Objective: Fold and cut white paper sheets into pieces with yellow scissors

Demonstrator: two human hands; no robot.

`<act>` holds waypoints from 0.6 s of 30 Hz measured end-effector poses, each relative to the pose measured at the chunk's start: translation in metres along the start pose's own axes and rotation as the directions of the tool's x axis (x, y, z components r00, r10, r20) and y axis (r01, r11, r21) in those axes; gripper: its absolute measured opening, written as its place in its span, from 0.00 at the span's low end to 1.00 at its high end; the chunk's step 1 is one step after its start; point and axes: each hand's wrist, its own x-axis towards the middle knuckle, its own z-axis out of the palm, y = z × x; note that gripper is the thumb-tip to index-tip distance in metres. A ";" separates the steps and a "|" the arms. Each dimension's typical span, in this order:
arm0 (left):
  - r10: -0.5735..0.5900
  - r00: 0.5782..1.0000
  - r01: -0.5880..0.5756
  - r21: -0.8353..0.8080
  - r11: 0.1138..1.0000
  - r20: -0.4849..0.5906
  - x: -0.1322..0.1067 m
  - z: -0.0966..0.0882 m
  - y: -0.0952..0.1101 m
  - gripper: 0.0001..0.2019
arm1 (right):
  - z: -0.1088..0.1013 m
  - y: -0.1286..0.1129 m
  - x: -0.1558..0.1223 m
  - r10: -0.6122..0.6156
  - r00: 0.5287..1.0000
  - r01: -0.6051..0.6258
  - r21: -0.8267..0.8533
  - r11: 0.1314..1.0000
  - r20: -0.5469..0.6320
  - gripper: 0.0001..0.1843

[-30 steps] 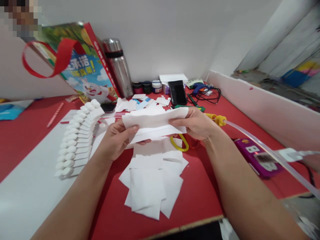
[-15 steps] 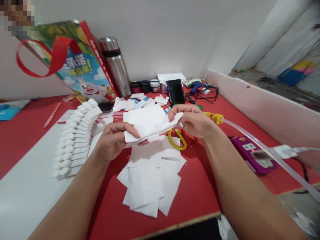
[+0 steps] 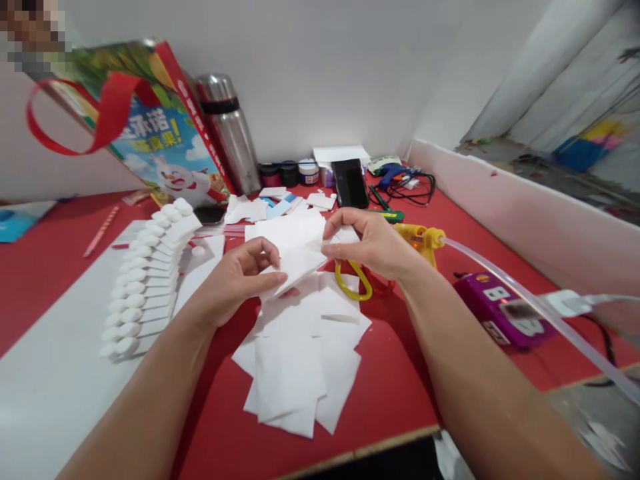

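Between my two hands is a folded sheet of white paper (image 3: 300, 261), held above the table. My left hand (image 3: 243, 270) pinches its lower left edge between thumb and fingers. At its right end, my right hand (image 3: 363, 240) grips the paper with thumb and forefinger. Below lies an overlapping pile of white paper pieces (image 3: 293, 377). More white sheets (image 3: 285, 227) lie just behind the held paper. Beside my right wrist is a yellow glue gun (image 3: 420, 237), its body partly hidden by the hand.
On a white board at left stands a curved row of white pieces with rounded ends (image 3: 150, 280). A carton (image 3: 175, 133) and steel flask (image 3: 233, 133) stand behind. A phone (image 3: 351, 183) leans at the back. A purple power box (image 3: 503, 313) sits right, under a clear glue stick (image 3: 525, 290).
My hands have come closer together. The held paper has gone from a wide, stretched strip to a narrower, folded shape, and my right hand has shifted left along it.
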 end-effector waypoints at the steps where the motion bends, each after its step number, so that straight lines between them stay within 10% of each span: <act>1: 0.001 1.000 0.000 -0.019 1.000 0.030 0.000 0.000 0.001 0.13 | 0.001 0.000 0.000 -0.012 1.000 0.012 -0.027 1.000 0.013 0.09; 7: -0.053 0.998 0.051 0.069 0.996 0.030 0.000 0.000 -0.005 0.12 | 0.007 0.002 0.000 0.043 0.993 -0.040 -0.034 0.999 0.106 0.08; 13: -0.059 0.994 0.069 0.108 0.992 -0.089 0.001 0.001 -0.006 0.14 | -0.007 -0.002 -0.001 0.012 0.989 -0.043 -0.207 0.977 -0.151 0.04; 15: -0.029 0.985 0.044 0.088 0.995 -0.172 0.003 0.001 -0.004 0.15 | -0.011 -0.007 -0.004 0.045 0.971 -0.145 -0.427 0.892 -0.235 0.03; 18: 0.014 0.955 -0.008 0.022 1.000 -0.295 0.006 0.001 -0.003 0.19 | -0.009 -0.016 -0.009 0.268 0.933 -0.353 -0.760 0.546 -0.241 0.06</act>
